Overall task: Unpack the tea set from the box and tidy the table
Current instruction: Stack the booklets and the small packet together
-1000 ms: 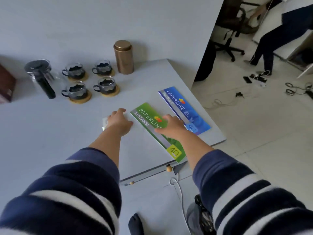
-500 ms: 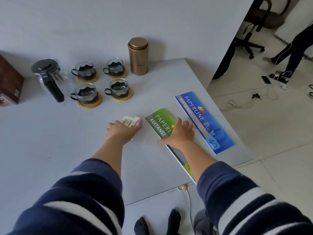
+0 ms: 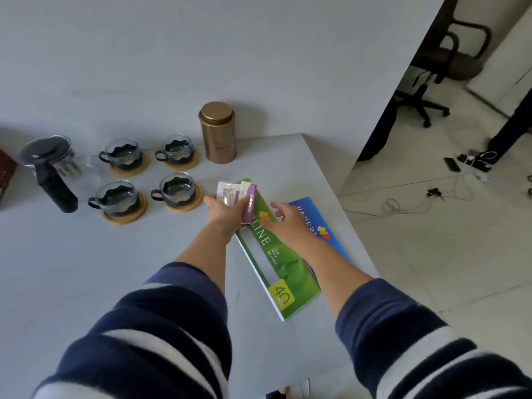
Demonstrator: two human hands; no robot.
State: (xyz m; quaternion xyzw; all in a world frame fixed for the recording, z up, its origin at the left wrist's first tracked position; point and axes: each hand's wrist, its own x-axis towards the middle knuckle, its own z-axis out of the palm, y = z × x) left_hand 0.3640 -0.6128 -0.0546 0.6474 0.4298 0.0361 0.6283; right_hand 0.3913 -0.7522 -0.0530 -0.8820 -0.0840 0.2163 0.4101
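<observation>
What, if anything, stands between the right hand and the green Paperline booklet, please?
Nothing visible does. The right hand hovers directly over the green booklet, fingers spread. The left hand, gripping small packets, is beside it at the booklet's far end, not underneath.

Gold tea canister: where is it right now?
Head view: the gold cylindrical metal tea canister stands upright at the table's back edge by the wall, just right of the back-right glass cup on its wooden coaster.

Soft even daylight; wide-angle bending; slight blur.
</observation>
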